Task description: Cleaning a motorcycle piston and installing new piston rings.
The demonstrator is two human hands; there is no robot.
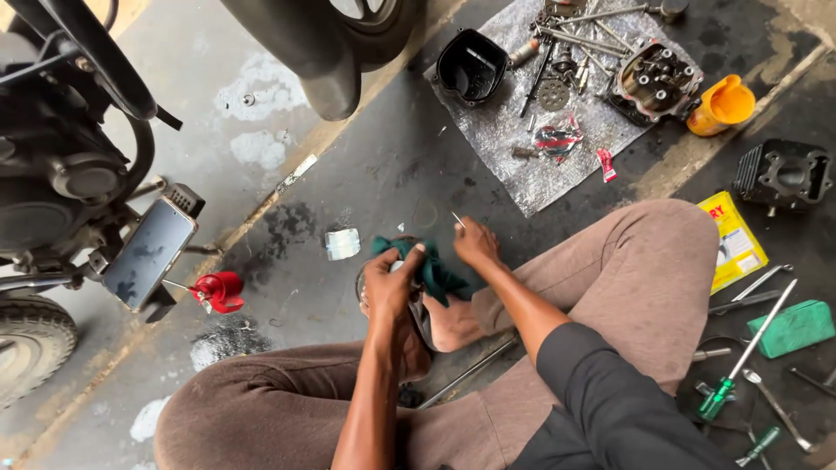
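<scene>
Oil-stained concrete floor [366, 174] carries everything, with the seated person's foot [453, 326] as landmark. Just above the foot, the left hand [389, 283] grips a green rag [435, 271] pressed onto a round metal part [416, 305]; wiping seems the step in hand. Beside the rag, the right hand [475, 244] pinches a thin pin [458, 219], its long axis slanting up and away to the left. Next likely needs steady pin placement. Far beyond the foot, a foil sheet [522, 174] holds engine parts.
</scene>
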